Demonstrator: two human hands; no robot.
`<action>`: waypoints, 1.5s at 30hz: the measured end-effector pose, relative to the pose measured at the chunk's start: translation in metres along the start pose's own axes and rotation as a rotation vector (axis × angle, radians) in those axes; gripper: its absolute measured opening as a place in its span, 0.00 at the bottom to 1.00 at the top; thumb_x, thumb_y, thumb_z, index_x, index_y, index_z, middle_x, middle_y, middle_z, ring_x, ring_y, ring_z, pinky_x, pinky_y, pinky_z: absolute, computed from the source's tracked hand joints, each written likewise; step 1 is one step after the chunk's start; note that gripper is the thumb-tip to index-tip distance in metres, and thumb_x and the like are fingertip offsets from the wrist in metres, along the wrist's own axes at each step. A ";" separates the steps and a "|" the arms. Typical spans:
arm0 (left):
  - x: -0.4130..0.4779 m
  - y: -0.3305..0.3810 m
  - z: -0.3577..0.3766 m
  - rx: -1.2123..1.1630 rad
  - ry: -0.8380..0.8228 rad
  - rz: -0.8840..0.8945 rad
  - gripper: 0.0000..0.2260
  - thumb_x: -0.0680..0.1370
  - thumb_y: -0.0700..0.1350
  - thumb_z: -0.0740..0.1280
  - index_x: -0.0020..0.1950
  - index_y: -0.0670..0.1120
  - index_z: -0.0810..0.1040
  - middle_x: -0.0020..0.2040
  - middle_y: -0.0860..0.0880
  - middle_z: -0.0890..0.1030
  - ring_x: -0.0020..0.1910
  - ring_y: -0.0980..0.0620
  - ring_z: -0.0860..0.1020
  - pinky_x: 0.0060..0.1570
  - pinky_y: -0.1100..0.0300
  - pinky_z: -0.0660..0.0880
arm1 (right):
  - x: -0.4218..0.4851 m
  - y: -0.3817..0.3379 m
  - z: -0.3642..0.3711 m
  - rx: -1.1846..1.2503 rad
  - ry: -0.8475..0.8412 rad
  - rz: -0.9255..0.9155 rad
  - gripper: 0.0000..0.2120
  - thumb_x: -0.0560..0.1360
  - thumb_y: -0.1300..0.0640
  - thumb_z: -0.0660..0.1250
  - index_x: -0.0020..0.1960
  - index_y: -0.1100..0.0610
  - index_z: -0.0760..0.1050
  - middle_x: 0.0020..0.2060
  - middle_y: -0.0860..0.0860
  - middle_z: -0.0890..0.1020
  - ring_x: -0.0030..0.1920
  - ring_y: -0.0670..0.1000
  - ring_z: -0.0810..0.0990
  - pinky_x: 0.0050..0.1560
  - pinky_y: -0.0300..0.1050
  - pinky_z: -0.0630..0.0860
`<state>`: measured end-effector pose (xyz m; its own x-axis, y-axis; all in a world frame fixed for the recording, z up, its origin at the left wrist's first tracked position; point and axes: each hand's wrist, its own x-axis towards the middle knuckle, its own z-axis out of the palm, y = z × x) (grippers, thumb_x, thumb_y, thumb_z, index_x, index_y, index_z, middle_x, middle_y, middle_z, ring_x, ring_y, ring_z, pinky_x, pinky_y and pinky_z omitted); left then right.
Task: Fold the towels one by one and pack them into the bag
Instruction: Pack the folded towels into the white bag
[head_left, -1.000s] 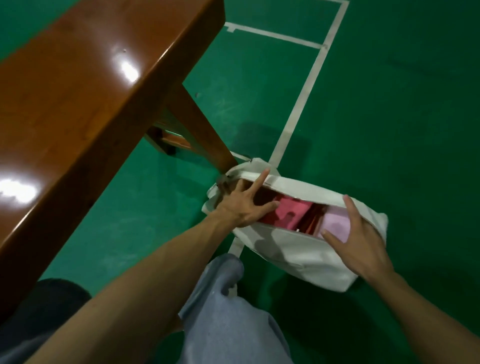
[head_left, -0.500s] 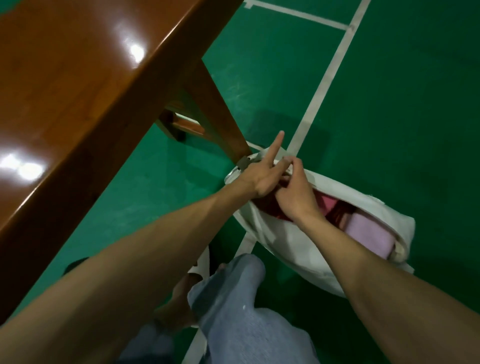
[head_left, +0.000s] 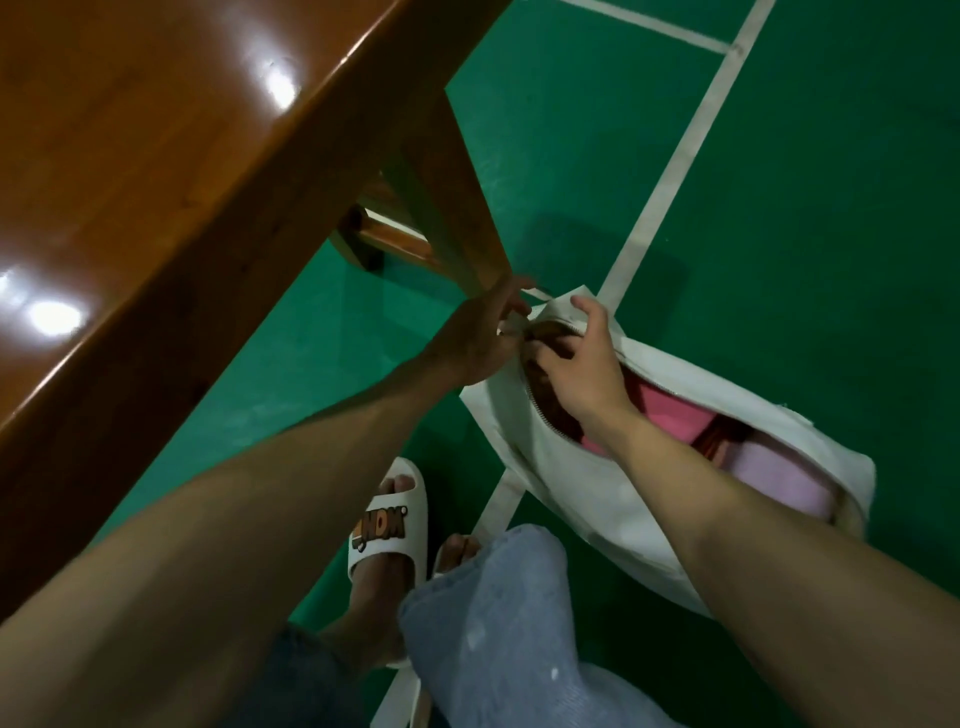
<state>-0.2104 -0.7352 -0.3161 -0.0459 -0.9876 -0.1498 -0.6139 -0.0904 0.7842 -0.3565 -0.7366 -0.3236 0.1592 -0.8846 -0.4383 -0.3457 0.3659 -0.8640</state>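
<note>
A: Item one, location?

B: White canvas bag (head_left: 597, 499), lying on the green floor just beside the table leg (head_left: 447, 208). Zipper (head_left: 537, 410) undone along nearly the whole mouth.

A: Contents?

B: Pink towel (head_left: 670, 410), dark red towel (head_left: 719, 434), lilac towel (head_left: 774, 478), all folded and inside. The lilac one sits high at the far end.

A: Hands?

B: Left hand (head_left: 485, 332) pinches the bag's end corner, bracing it. Right hand (head_left: 576, 364) has its thumb on the far rim and its fingers curled at the zipper's closed end. Whether they hold the pull, I cannot tell.

A: Step, by estimate?

B: Packing looks done and zipping is about to start.

A: Hazards?

B: Towel pile catching in the teeth where the lilac one bulges. The corner slipping from the left pinch, so the bag drags along instead of closing.
</note>
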 end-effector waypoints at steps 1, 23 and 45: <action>0.000 -0.004 0.000 -0.006 -0.026 -0.003 0.23 0.77 0.42 0.68 0.70 0.46 0.66 0.62 0.47 0.78 0.60 0.48 0.76 0.51 0.63 0.70 | 0.004 -0.001 0.002 -0.011 0.014 -0.005 0.32 0.76 0.60 0.70 0.71 0.41 0.58 0.60 0.56 0.81 0.59 0.54 0.80 0.67 0.57 0.72; 0.015 -0.020 0.007 -0.484 -0.165 -0.271 0.39 0.64 0.40 0.63 0.73 0.63 0.58 0.59 0.43 0.78 0.62 0.43 0.75 0.55 0.44 0.76 | 0.018 -0.012 0.014 -0.092 0.047 0.038 0.32 0.77 0.65 0.67 0.73 0.45 0.56 0.60 0.58 0.77 0.58 0.58 0.78 0.63 0.60 0.75; 0.013 -0.009 0.010 -0.261 -0.116 -0.141 0.39 0.71 0.33 0.61 0.78 0.57 0.53 0.67 0.43 0.75 0.63 0.46 0.75 0.54 0.56 0.75 | 0.026 -0.021 0.009 -0.291 0.138 -0.065 0.20 0.76 0.63 0.69 0.64 0.54 0.68 0.52 0.52 0.79 0.52 0.53 0.76 0.56 0.44 0.72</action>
<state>-0.2129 -0.7459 -0.3310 -0.0734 -0.9433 -0.3236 -0.3985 -0.2697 0.8766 -0.3368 -0.7645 -0.3187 0.0695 -0.9414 -0.3300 -0.5922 0.2273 -0.7731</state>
